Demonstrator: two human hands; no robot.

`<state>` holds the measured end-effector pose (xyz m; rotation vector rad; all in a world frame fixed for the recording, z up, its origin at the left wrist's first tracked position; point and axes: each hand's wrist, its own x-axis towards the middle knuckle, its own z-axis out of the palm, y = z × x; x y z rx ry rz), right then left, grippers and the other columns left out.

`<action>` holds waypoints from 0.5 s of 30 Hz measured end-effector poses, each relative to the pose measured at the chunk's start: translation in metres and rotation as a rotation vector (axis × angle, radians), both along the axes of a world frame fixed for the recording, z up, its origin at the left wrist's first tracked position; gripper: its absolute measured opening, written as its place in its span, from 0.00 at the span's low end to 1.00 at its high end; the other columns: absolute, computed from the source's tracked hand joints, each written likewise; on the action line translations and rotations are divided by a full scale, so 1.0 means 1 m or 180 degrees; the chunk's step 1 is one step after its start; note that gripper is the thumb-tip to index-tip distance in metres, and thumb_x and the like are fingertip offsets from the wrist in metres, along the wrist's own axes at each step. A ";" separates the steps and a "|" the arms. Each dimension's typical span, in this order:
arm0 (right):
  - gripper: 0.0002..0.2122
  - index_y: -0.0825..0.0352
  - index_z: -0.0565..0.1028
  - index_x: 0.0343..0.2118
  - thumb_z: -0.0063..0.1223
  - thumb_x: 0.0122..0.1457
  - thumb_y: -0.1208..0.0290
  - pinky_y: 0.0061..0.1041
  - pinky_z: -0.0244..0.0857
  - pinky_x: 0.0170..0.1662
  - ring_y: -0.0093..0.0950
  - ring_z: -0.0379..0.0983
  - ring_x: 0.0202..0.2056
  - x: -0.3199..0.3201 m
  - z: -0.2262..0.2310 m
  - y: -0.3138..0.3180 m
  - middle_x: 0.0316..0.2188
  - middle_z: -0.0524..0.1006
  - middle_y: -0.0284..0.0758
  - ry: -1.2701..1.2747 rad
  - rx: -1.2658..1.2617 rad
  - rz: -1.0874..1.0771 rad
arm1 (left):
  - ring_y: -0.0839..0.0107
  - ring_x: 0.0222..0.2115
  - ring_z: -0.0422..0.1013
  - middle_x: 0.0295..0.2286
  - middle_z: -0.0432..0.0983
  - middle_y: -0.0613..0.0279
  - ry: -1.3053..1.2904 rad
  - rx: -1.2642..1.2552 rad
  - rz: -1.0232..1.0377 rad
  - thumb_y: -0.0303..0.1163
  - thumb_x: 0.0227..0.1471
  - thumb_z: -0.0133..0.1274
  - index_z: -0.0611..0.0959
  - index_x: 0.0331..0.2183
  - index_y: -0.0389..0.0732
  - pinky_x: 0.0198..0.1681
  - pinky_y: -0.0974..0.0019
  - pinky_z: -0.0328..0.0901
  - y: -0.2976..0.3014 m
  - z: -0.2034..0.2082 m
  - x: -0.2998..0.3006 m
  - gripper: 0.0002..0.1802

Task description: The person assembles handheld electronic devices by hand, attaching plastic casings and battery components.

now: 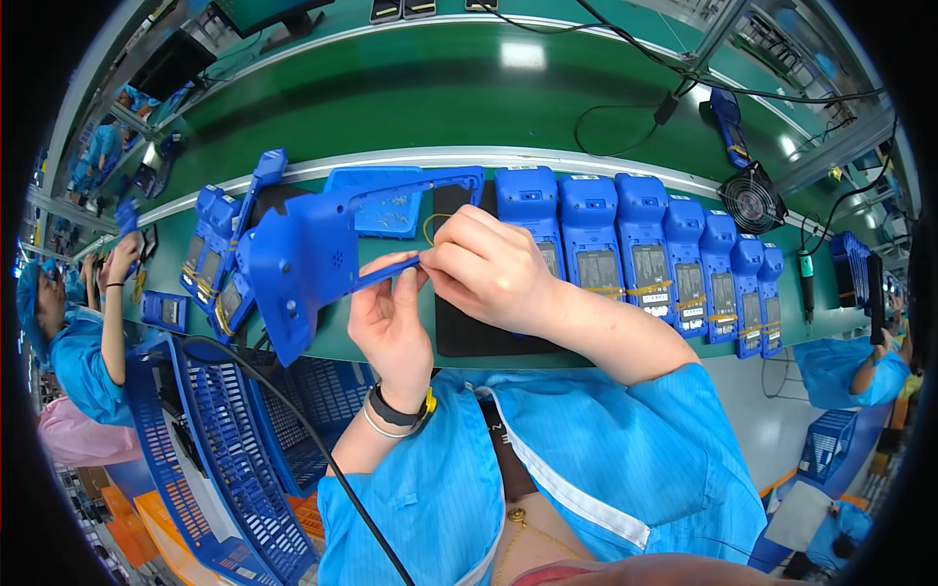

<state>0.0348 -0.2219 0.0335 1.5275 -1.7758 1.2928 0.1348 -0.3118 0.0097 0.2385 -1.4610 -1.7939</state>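
A blue plastic housing (313, 244), with a wide end and a long open frame, is raised above the bench in front of me. My left hand (393, 327) grips the frame's near edge between thumb and fingers. Against that same edge, my right hand (487, 266) is closed in a pinch; whatever is between its fingertips is too small to make out. A thin yellow loop (430, 227) shows just behind the right fingers. Under the hands lies a black mat (474, 337). Behind the frame sits a blue tray (415, 232) with small parts inside.
Several blue handheld devices (596, 234) with yellow bands stand in a row at right; more devices (210, 244) lie at left. A small fan (752, 197) and a green screwdriver (806, 283) are far right. Blue baskets (230, 459) stand lower left. Co-workers are on both sides.
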 end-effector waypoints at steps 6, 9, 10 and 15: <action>0.10 0.67 0.70 0.20 0.58 0.32 0.84 0.25 0.62 0.19 0.30 0.67 0.22 0.007 -0.001 0.000 0.20 0.66 0.33 0.0091 0.0187 -0.0079 | 0.72 0.37 0.70 0.35 0.72 0.58 -0.0036 0.0076 -0.0016 0.18 0.53 0.47 0.73 0.39 0.30 0.41 0.67 0.69 0.001 -0.005 0.008 0.09; 0.10 0.65 0.67 0.19 0.58 0.34 0.76 0.25 0.64 0.18 0.30 0.67 0.25 0.004 -0.004 0.003 0.21 0.64 0.32 0.0175 0.0388 -0.0107 | 0.72 0.36 0.70 0.35 0.72 0.58 -0.0154 0.0226 -0.0047 0.17 0.52 0.48 0.74 0.39 0.30 0.40 0.68 0.69 -0.001 -0.007 0.007 0.09; 0.10 0.65 0.68 0.19 0.58 0.33 0.77 0.26 0.64 0.19 0.30 0.67 0.24 0.004 -0.007 0.002 0.20 0.65 0.32 0.0165 0.0356 0.0040 | 0.73 0.35 0.70 0.35 0.72 0.59 -0.0300 0.0311 -0.0049 0.17 0.52 0.48 0.74 0.39 0.30 0.39 0.69 0.68 -0.002 -0.008 0.007 0.10; 0.04 0.62 0.69 0.18 0.51 0.39 0.70 0.29 0.62 0.18 0.31 0.67 0.25 -0.010 -0.013 0.017 0.20 0.67 0.32 0.0436 0.0316 0.0106 | 0.75 0.32 0.70 0.32 0.75 0.60 -0.1126 -0.0101 0.0013 0.21 0.53 0.47 0.75 0.36 0.31 0.37 0.71 0.66 0.004 -0.004 0.001 0.07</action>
